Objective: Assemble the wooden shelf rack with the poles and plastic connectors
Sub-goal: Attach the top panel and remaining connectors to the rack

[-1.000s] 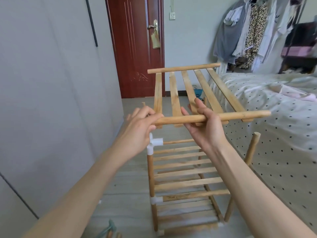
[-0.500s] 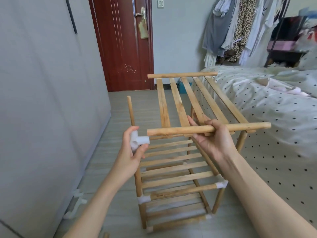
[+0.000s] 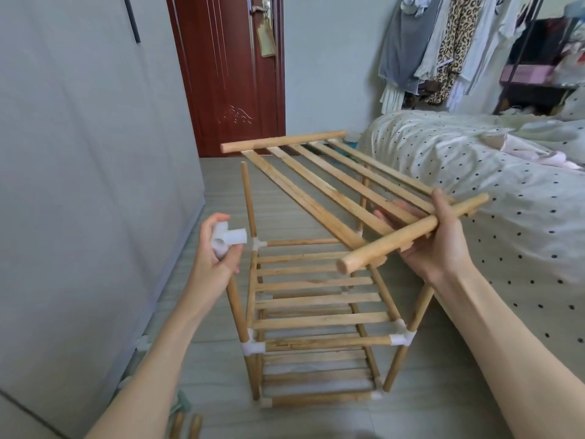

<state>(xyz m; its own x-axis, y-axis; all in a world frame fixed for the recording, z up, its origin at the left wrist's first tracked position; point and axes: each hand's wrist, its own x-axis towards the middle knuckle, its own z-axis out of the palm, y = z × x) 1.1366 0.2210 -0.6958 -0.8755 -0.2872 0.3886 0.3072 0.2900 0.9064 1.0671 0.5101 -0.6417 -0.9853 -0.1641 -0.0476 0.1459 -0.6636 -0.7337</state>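
Over on the left there's a plain grey wall (image 3: 79,185), and down at the bottom edge a couple of loose poles (image 3: 186,426) are lying on the floor (image 3: 427,407). The left hand (image 3: 215,258) is up with its grip closed around a white plastic connector (image 3: 228,240), fingers curled round the back of it, one open socket facing right. Just right of that is the half-built rack (image 3: 316,315) standing on the floor, slatted shelves stacked low, white connectors at the corners, and one bare pole (image 3: 248,198) sticking straight up from the far left corner. Behind it is a dark red door (image 3: 228,74). The right hand (image 3: 437,242) has its grip wrapped around the near end rail of a loose slatted shelf panel (image 3: 332,182), thumb on top, fingers under. The panel hangs above the rack, tilted, its near rail end pointing down toward the connector but well apart from it. The far right is a polka dot bed (image 3: 506,185), with clothes (image 3: 443,42) hanging behind it.
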